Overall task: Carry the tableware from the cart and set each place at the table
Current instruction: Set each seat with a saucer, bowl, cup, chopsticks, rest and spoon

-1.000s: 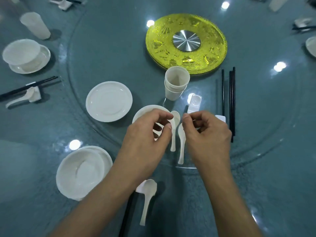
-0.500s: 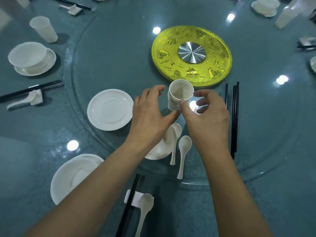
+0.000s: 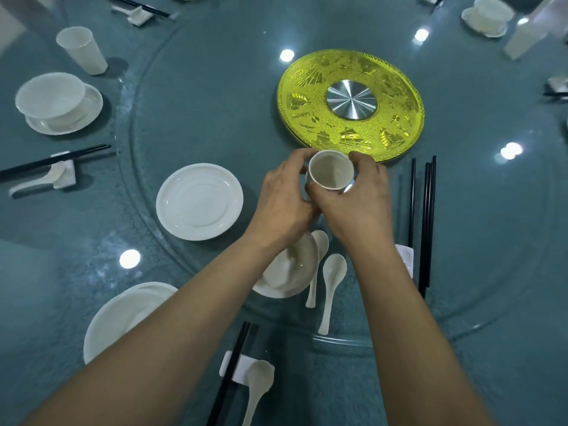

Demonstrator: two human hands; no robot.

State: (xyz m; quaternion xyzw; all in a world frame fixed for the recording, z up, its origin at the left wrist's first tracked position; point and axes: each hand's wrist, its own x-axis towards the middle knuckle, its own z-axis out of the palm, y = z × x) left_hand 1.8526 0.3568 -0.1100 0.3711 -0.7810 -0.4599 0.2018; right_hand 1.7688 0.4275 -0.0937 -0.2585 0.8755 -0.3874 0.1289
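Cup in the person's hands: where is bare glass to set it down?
Bare glass lies between the white plate and the gold disc, and right of the black chopsticks. Nearer the person it is crowded: bowl, two spoons, chopstick rest.

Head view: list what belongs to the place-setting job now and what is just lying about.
In the job: cup gripped by left hand and right hand; loose plate; bowl; two spoons; black chopsticks.
Lying about: gold disc; far-left bowl on saucer; tall cup.
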